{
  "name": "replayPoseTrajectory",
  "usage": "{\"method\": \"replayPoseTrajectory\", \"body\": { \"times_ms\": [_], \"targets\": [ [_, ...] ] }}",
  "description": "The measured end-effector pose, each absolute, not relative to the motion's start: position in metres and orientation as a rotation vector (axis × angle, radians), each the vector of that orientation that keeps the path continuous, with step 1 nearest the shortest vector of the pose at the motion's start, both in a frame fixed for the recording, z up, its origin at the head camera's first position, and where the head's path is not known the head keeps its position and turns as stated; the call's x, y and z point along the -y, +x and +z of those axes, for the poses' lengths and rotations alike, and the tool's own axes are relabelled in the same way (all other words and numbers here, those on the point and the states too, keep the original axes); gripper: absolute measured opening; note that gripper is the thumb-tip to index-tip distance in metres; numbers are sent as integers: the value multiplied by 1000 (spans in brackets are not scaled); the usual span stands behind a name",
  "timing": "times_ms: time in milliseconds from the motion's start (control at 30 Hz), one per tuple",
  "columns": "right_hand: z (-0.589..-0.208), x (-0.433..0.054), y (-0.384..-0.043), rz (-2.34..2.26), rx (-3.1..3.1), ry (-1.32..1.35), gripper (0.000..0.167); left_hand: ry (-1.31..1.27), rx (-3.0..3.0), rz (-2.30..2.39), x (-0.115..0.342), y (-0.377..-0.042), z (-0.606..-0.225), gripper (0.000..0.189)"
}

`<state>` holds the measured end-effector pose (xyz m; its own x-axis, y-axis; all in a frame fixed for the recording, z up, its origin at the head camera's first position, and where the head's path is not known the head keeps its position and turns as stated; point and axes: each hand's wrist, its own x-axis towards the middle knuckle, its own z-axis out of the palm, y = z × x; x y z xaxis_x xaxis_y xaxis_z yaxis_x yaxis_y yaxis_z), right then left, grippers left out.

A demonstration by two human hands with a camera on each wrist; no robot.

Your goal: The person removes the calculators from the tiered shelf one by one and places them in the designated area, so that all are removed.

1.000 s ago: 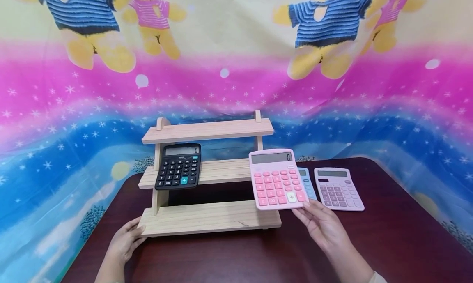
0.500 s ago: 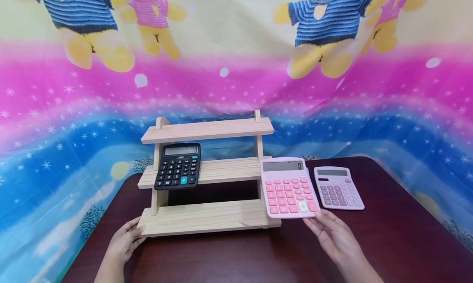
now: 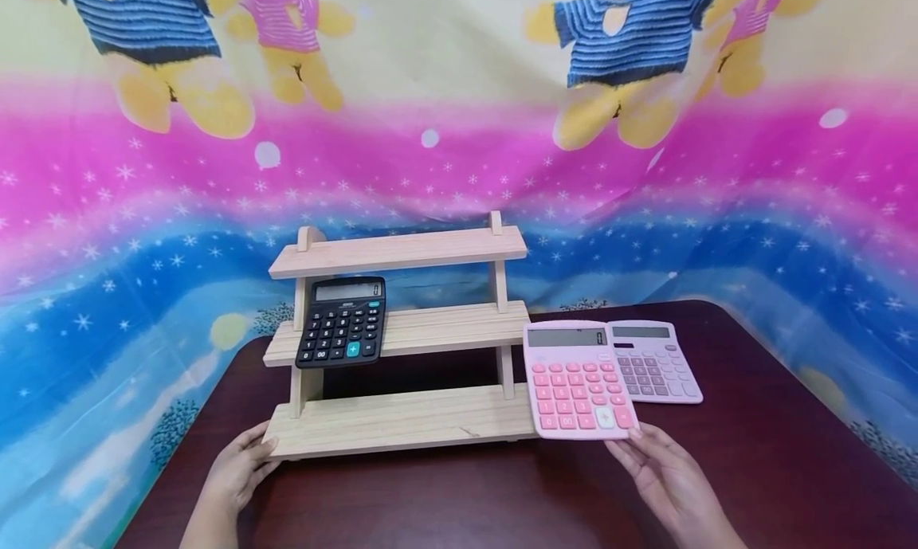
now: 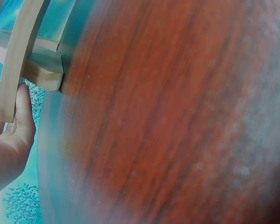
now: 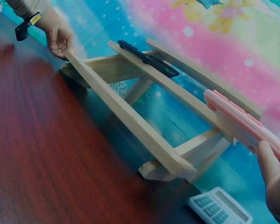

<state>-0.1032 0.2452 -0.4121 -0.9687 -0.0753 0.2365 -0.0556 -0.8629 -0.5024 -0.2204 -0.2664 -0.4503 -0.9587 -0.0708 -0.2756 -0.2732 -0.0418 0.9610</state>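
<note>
My left hand [image 3: 237,469] pinches the bottom-left corner of a wooden three-tier shelf [image 3: 402,421]; in the left wrist view its fingers [image 4: 24,112] lie along the edge of a board. A black calculator [image 3: 343,322] leans on the middle tier, at its left end. In my right hand [image 3: 667,473] is a pink calculator [image 3: 581,382], pinched by its lower right corner. It is held up off the table, in front of the shelf's right end. The right wrist view shows the pink calculator [image 5: 247,121] edge-on, above a pale calculator with bluish keys [image 5: 220,207] on the table.
A pale lilac calculator [image 3: 656,362] lies to the right, partly covered by the pink one. The dark red-brown table [image 3: 430,501] has rounded far corners. A printed cloth backdrop [image 3: 430,174] hangs close behind the shelf.
My right hand has carried the pink calculator right and down, away from the shelf's middle. It now hides the blue calculator in the head view. My left hand keeps its hold on the shelf.
</note>
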Motion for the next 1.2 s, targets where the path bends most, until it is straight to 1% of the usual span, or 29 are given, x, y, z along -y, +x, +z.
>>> {"method": "replayPoseTrajectory", "body": {
  "times_ms": [233, 367, 567, 967, 1200],
  "targets": [
    [-429, -253, -97, -2947, -793, -521, 39, -387, -2072, 2136, 266, -220, -452, 70],
    [-438, -258, -93, -2937, -763, -528, 39, -394, -2073, 2140, 267, -220, -451, 70],
    [-447, -265, -88, -2937, -787, -439, 36, -396, -2073, 2145, 268, -219, -451, 71],
    [-462, -277, -80, -2951, -1000, -108, 27, -390, -2069, 2149, 268, -220, -450, 71],
    [-473, -281, -77, -2924, -968, -192, 26, -398, -2084, 2131, 267, -221, -449, 71]
  ]
}}
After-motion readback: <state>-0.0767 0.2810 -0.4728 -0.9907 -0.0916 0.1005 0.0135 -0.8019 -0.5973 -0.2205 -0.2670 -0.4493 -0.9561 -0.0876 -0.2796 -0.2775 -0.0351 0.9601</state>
